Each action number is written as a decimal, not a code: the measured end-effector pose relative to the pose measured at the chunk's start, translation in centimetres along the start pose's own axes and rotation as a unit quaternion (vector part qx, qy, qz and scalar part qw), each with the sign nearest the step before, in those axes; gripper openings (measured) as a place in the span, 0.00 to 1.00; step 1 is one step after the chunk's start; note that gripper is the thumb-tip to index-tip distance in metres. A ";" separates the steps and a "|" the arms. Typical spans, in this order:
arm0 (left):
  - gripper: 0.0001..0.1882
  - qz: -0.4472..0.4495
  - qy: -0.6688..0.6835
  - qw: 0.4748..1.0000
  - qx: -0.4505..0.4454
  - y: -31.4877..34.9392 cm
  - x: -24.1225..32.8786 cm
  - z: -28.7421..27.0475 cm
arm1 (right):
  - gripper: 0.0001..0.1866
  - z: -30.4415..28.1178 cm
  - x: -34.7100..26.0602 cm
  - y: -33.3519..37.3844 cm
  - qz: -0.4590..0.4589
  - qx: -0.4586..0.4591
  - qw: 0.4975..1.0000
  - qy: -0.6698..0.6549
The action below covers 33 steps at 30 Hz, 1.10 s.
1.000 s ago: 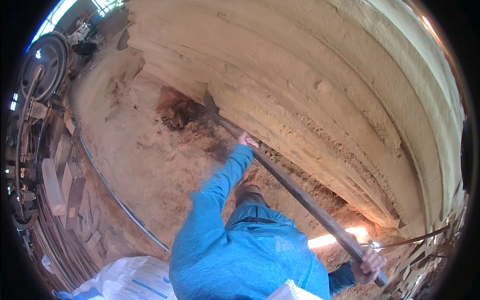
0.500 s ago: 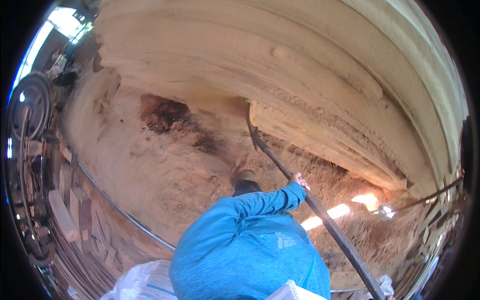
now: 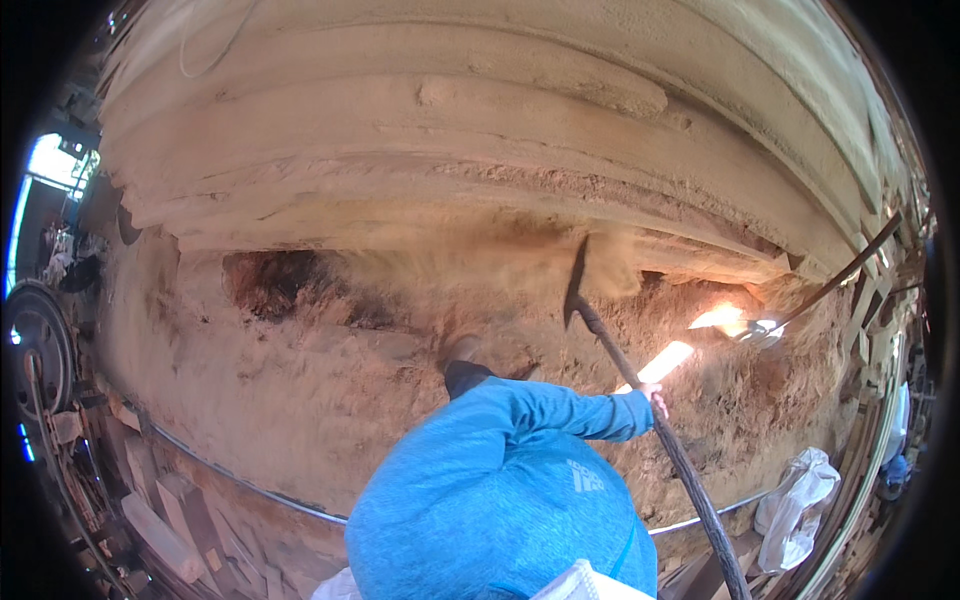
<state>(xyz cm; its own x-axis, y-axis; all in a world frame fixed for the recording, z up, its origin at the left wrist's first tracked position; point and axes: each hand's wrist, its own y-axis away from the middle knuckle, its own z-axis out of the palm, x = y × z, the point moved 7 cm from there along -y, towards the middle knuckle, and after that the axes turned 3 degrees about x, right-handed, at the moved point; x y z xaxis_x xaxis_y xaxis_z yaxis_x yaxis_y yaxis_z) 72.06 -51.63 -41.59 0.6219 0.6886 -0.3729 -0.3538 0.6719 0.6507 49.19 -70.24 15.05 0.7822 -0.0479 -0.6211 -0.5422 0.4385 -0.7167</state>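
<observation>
My left hand point(image 3: 656, 400), at the end of a blue sleeve reaching across my body, is closed round the wooden handle of a long-handled digging tool point(image 3: 690, 478). The handle slants from the lower edge up and leftward. Its dark, narrow, curved head point(image 3: 577, 280) is at the foot of a layered, tan earthen bank point(image 3: 430, 150), where dust hazes the surface. Whether it is a pick or a hoe I cannot tell. My right hand is out of sight, and the handle's lower end runs out of the picture.
A dark hollow point(image 3: 272, 282) opens under the bank at left. One boot point(image 3: 462, 350) stands on loose reddish soil. Bright light patches point(image 3: 665, 362) lie right of the tool. A white sack point(image 3: 798, 505), wood pieces point(image 3: 165, 540) and a large wheel point(image 3: 42, 345) stand around the edges.
The view has turned. The tool's head has shifted rightward along the foot of the bank, with my left hand still gripping the handle. Dust now hangs around the head.
</observation>
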 end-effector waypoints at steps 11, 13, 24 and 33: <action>0.19 0.275 0.060 0.955 0.095 18.7 27.9 -18.7 | 0.13 4.1 25.7 7.8 0.223 0.004 0.939 -0.263; 0.20 0.406 0.047 0.900 0.150 23.6 35.8 -22.5 | 0.12 10.9 31.8 11.2 0.302 0.028 0.881 -0.362; 0.20 0.377 0.044 0.907 0.181 29.6 48.7 -29.2 | 0.13 20.2 36.9 17.5 0.355 0.085 0.880 -0.305; 0.13 0.160 0.005 0.986 -0.043 10.4 19.1 -7.2 | 0.15 0.6 18.6 2.2 0.194 0.049 0.963 -0.178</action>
<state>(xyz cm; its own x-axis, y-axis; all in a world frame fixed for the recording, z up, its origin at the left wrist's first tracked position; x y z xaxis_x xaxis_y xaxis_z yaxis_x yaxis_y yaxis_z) 75.21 -29.54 -46.68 0.4621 0.8717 -0.1633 -0.5900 0.4396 0.6773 62.75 -69.66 2.09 0.5918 0.4404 -0.6751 -0.7970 0.4450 -0.4083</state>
